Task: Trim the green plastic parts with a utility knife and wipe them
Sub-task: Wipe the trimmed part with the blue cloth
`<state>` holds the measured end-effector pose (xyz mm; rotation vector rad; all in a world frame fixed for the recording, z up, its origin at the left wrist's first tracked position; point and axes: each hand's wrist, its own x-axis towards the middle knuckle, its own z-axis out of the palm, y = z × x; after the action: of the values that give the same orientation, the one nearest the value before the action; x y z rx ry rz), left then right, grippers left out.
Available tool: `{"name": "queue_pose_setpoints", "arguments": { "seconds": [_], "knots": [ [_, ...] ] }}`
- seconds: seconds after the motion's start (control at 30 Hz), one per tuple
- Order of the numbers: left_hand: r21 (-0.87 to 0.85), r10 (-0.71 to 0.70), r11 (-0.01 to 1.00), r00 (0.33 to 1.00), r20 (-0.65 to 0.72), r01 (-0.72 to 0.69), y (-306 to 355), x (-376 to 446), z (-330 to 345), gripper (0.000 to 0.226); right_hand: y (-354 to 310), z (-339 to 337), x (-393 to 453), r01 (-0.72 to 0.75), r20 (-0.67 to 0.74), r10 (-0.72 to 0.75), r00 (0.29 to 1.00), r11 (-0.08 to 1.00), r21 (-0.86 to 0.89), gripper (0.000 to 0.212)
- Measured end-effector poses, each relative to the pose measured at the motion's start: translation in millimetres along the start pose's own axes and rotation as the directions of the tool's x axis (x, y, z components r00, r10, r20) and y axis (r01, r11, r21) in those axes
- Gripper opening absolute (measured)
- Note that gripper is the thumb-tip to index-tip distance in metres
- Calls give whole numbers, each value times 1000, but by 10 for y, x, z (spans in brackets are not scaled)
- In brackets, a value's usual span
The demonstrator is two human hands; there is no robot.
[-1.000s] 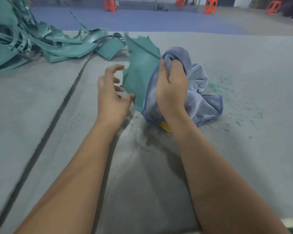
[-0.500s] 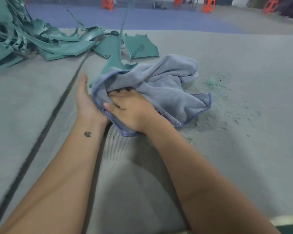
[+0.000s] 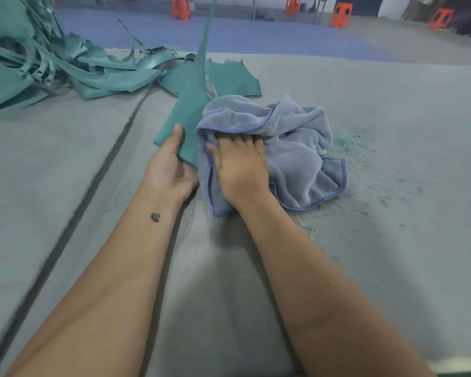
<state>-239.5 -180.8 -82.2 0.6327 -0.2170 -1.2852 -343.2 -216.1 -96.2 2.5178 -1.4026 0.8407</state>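
Note:
A long green plastic part (image 3: 186,112) stands tilted up from the grey table, its thin end reaching to the top of the view. My left hand (image 3: 172,167) holds its wide lower end, thumb on top and palm underneath. My right hand (image 3: 239,164) grips a grey-blue cloth (image 3: 291,148) with its fingers tucked into a fold, and presses the cloth against the part's right side. No utility knife is in sight.
A heap of green plastic parts (image 3: 52,69) lies at the far left, with one flat green piece (image 3: 234,80) behind the cloth. Green shavings (image 3: 348,140) are scattered to the right. A dark seam (image 3: 101,170) runs across the table. Orange stools (image 3: 340,14) stand beyond.
My right hand has slid the cloth away from me up the part, uncovering its lower end. My left hand has shifted its hold, thumb now on top of the part.

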Motion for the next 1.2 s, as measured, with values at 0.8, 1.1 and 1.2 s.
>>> {"name": "queue_pose_setpoints", "arguments": {
  "seconds": [0.8, 1.1, 1.2],
  "knots": [
    [-85, 37, 996, 996, 78, -30, -64, -22, 17, 32, 161, -83, 116, -236, 40, 358, 933, 524, 819, 21],
    [35, 150, 988, 985, -90, -147, 162, -15, -48, 26, 295, -148, 152, -356, 148, 674, 724, 180, 917, 36],
    [-50, 168, 984, 982, -88, -173, 360, -92, -129, 27, 430, -220, 75, -409, 80, 542, 836, 519, 750, 36]
  ]
}}
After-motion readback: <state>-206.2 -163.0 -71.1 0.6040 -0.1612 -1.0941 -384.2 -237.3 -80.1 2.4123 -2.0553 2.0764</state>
